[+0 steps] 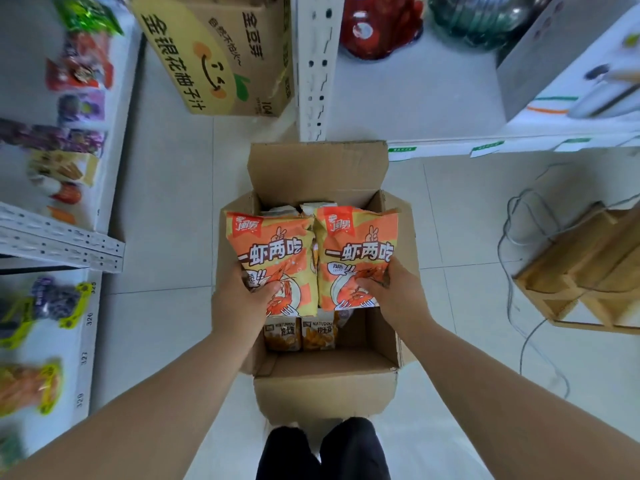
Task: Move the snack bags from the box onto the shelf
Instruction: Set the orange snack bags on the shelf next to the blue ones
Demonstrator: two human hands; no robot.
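Above the box, left fingers and right fingers pinch two snack bags.

Orange-yellow snack bags, red shrimp print; brown box.

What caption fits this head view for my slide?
Left hand grips left bag, right hand grips right bag, above the open box by the shelf.
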